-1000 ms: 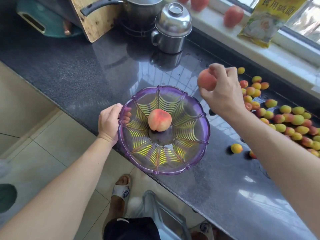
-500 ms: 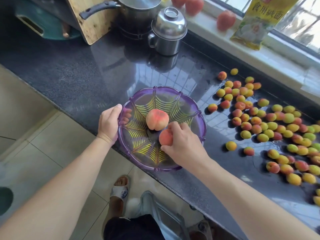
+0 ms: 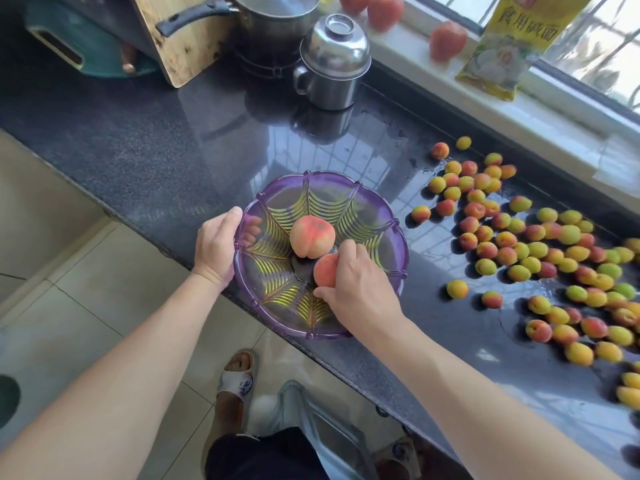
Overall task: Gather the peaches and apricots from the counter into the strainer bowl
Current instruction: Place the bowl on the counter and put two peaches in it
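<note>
A purple slotted strainer bowl [image 3: 367, 199] sits at the front edge of the dark counter. My left hand [image 3: 216, 245] grips its left rim, thumb on top. One peach [image 3: 311, 236] lies in the bowl's middle. My right hand [image 3: 353, 285] is inside the bowl and holds a second, smaller peach [image 3: 325, 270] low beside the first one. Several small apricots [image 3: 519, 233], yellow, green and red, lie scattered on the counter to the right of the bowl. Three more peaches [image 3: 446, 39] rest on the window sill at the back.
A steel lidded mug [image 3: 330, 64] stands behind the bowl, with a pot [image 3: 277, 26] and a wooden cutting board [image 3: 187, 39] further back left. A yellow packet [image 3: 509, 46] leans on the sill. The counter edge runs diagonally; tiled floor and my sandalled feet lie below.
My right hand carried the smaller peach from above the counter down into the bowl, and now holds it next to the first peach. The left hand kept its grip on the rim.
</note>
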`<state>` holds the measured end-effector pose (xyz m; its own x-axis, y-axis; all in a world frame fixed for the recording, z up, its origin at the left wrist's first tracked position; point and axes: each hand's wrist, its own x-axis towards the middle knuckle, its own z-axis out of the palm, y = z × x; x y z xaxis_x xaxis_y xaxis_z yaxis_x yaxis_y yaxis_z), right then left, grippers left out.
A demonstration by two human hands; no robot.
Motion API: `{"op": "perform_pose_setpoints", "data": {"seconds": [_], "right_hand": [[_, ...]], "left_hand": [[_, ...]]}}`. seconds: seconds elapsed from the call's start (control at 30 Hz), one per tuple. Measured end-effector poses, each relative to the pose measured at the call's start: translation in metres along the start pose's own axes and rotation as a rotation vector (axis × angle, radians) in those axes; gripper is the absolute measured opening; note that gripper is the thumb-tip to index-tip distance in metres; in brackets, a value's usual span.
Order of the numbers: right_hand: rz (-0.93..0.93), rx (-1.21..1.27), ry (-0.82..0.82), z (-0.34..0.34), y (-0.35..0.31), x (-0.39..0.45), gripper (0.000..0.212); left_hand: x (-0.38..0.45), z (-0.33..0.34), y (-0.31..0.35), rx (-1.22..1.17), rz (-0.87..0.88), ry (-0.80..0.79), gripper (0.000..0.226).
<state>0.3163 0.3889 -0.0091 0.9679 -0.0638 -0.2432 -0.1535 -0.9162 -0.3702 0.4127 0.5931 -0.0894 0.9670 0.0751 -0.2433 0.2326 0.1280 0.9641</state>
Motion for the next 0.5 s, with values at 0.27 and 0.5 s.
{"op": "perform_pose_setpoints", "data": {"seconds": [0.27, 0.5], "right_hand": [[-0.045, -0.090, 0.020, -0.004, 0.008, -0.002, 0.061], [-0.186, -0.022, 0.275, -0.035, 0.056, -0.021, 0.035]], "left_hand": [[-0.004, -0.002, 0.000, 0.056, -0.010, -0.002, 0.044], [-0.008, -0.004, 0.001, 0.159, 0.004, -0.005, 0.049]]}}
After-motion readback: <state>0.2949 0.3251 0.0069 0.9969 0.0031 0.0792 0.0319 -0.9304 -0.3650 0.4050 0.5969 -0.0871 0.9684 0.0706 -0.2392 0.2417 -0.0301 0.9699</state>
